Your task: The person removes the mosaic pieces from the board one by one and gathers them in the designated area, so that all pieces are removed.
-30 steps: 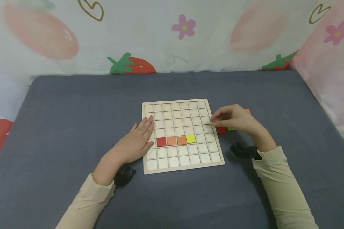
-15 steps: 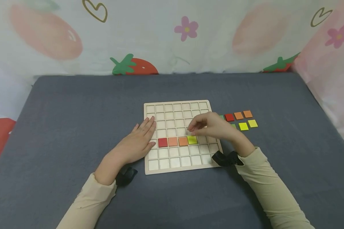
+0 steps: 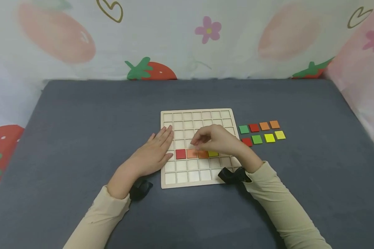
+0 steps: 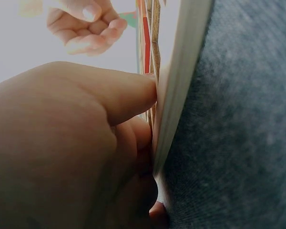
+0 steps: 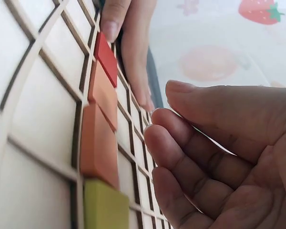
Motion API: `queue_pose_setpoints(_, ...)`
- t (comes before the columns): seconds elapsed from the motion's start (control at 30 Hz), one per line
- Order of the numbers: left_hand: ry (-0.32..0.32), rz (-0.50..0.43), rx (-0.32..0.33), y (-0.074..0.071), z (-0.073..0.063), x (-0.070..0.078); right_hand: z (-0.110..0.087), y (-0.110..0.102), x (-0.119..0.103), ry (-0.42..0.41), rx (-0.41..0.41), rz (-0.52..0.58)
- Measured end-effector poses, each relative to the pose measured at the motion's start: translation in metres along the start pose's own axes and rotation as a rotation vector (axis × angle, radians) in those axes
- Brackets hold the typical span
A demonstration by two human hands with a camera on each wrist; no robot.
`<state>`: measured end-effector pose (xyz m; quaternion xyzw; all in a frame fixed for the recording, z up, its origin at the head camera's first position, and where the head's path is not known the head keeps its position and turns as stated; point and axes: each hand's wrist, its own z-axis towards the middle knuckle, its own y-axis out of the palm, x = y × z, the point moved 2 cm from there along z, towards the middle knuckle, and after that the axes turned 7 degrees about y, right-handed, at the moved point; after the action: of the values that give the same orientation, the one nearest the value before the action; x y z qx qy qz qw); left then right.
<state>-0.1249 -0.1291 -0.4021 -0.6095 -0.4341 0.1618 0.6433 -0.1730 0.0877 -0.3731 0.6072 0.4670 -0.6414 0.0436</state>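
Note:
A pale wooden grid board (image 3: 187, 176) lies on the table. In one of its rows sit a red tile (image 3: 180, 154), two orange tiles (image 5: 99, 143) and a yellow tile (image 5: 105, 205). My left hand (image 3: 152, 152) lies flat on the board's left edge with its fingers straight; the left wrist view shows the thumb pressing the rim. Above the tile row hovers my right hand (image 3: 216, 140), fingers loosely bent. In the right wrist view no object shows between its thumb and fingertips, which are apart from the tiles.
Right of the board lie several loose tiles in two rows, among them a green tile (image 3: 244, 129), a red tile (image 3: 254, 128) and a yellow tile (image 3: 269, 138). A dark grey cloth (image 3: 112, 107) covers the table. A printed curtain (image 3: 233, 45) hangs behind it.
My right hand has moved left from beside the loose tiles to over the tile row, uncovering those loose tiles. My left hand has stayed on the board's edge.

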Motion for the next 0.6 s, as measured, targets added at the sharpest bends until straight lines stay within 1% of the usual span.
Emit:
queue_pose_setpoints(0.1,-0.005,-0.006,-0.003,-0.001,-0.001,0.0,0.005,0.005,-0.003,0.004,-0.007,-0.004)
queue_pose_setpoints(0.33,0.012,-0.006,0.007,-0.001,0.001,0.001,0.013,0.013,-0.008,0.005,-0.029,-0.048)
queue_pose_setpoints(0.6,-0.007,-0.005,0.009,-0.001,-0.001,0.001,0.021,0.02,-0.011,-0.005,-0.049,-0.097)
